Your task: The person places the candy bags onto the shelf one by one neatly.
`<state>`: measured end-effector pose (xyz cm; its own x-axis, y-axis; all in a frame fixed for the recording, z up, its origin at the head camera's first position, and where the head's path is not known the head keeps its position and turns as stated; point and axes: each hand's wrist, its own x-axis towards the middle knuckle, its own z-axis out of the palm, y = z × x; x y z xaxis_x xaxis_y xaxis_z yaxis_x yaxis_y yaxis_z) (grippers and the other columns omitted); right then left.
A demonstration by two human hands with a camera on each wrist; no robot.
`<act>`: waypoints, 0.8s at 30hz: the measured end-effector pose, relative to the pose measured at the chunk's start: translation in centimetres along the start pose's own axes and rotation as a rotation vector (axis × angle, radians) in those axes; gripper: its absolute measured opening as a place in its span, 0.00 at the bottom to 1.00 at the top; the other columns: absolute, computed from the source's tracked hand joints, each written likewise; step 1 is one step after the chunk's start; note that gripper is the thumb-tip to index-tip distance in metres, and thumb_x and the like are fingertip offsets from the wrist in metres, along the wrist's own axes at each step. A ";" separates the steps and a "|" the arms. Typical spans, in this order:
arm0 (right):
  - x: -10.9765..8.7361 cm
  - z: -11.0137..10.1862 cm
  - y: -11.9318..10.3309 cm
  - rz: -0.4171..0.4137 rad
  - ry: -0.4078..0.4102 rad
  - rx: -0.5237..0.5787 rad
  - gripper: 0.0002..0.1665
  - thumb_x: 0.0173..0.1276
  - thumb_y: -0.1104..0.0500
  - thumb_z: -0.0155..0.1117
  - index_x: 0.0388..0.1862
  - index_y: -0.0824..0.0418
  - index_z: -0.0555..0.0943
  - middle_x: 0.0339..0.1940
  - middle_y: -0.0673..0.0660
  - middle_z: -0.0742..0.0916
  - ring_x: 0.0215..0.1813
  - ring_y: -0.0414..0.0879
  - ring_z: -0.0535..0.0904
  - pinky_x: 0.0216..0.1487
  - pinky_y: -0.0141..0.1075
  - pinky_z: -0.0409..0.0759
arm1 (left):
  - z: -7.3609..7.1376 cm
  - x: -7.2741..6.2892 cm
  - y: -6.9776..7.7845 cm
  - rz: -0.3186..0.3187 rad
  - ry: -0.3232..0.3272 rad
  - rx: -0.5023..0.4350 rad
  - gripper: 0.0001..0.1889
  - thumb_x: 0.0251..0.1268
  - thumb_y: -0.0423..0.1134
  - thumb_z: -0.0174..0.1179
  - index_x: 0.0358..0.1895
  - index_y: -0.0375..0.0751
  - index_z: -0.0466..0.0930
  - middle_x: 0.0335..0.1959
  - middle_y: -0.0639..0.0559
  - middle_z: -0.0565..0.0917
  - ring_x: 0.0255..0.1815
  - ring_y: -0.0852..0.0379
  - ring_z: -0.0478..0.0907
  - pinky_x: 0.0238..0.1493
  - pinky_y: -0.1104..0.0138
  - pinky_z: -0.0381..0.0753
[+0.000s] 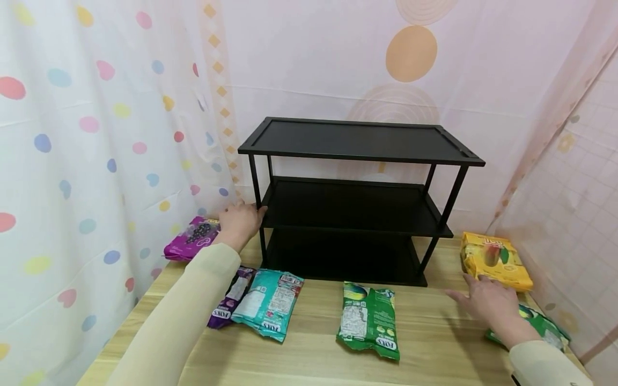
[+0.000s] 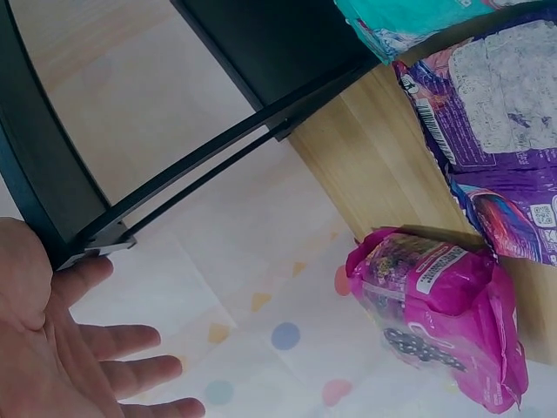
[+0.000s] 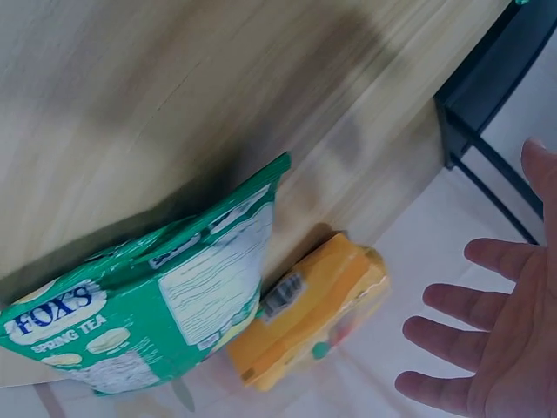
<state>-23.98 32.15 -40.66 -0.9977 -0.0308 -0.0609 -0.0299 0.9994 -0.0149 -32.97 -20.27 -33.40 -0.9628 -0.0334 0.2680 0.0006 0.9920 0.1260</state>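
A black three-tier shelf (image 1: 338, 219) stands on the wooden table. Beside its left posts is my left hand (image 1: 240, 221), its fingers extended; the left wrist view shows the palm next to a shelf corner, and whether they touch I cannot tell. Behind that hand lies a magenta grape candy bag (image 1: 193, 239). My right hand (image 1: 491, 305) hovers with spread fingers and holds nothing. Nearest to it are a yellow mango candy bag (image 1: 497, 262) and a green Fox's bag (image 1: 543, 327), partly hidden by the hand and forearm in the head view.
In front of the shelf lie a teal Fox's bag (image 1: 271, 304), a purple Fox's bag (image 1: 230, 297) partly under it, and another green Fox's bag (image 1: 369, 320). Patterned curtains (image 1: 120, 134) hang close behind and on both sides of the table (image 1: 309, 354).
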 end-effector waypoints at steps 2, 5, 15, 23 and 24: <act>0.2 -0.1 0.4 0.011 -0.024 0.000 0.63 0.64 0.17 0.37 0.70 0.72 0.68 0.62 0.84 0.70 0.58 0.81 0.68 0.50 0.71 0.69 | -0.1 0.0 0.1 -0.002 -0.003 0.007 0.28 0.81 0.53 0.38 0.35 0.34 0.80 0.40 0.32 0.78 0.45 0.28 0.75 0.47 0.35 0.74; 0.4 0.1 1.0 0.022 -0.039 0.002 0.63 0.64 0.17 0.39 0.68 0.73 0.69 0.60 0.84 0.71 0.56 0.81 0.69 0.49 0.69 0.70 | -0.1 0.0 0.3 -0.003 -0.006 0.014 0.29 0.81 0.53 0.38 0.32 0.34 0.80 0.39 0.32 0.78 0.44 0.29 0.76 0.46 0.36 0.75; 0.7 0.3 2.9 0.058 -0.073 0.027 0.65 0.62 0.17 0.41 0.63 0.77 0.71 0.50 0.83 0.77 0.47 0.79 0.75 0.43 0.67 0.74 | 0.1 0.2 0.9 -0.009 0.001 0.002 0.29 0.81 0.54 0.39 0.33 0.34 0.80 0.40 0.32 0.80 0.44 0.28 0.77 0.47 0.37 0.75; 1.1 0.4 4.0 0.165 -0.175 0.063 0.53 0.66 0.22 0.47 0.42 0.74 0.78 0.34 0.73 0.81 0.36 0.66 0.80 0.39 0.62 0.77 | 0.1 0.0 1.2 0.009 0.020 0.012 0.28 0.81 0.52 0.40 0.32 0.34 0.80 0.38 0.32 0.80 0.42 0.28 0.78 0.46 0.38 0.76; 1.1 0.4 4.1 0.182 -0.187 0.065 0.50 0.67 0.23 0.47 0.38 0.72 0.79 0.31 0.70 0.81 0.34 0.63 0.79 0.38 0.61 0.77 | 0.1 0.0 1.3 0.009 0.021 0.012 0.28 0.81 0.52 0.40 0.32 0.34 0.80 0.37 0.32 0.80 0.41 0.28 0.78 0.46 0.38 0.76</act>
<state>-25.17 36.19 -41.20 -0.9575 0.1415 -0.2514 0.1590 0.9860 -0.0504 -32.99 -19.01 -33.33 -0.9568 -0.0268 0.2895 0.0060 0.9937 0.1117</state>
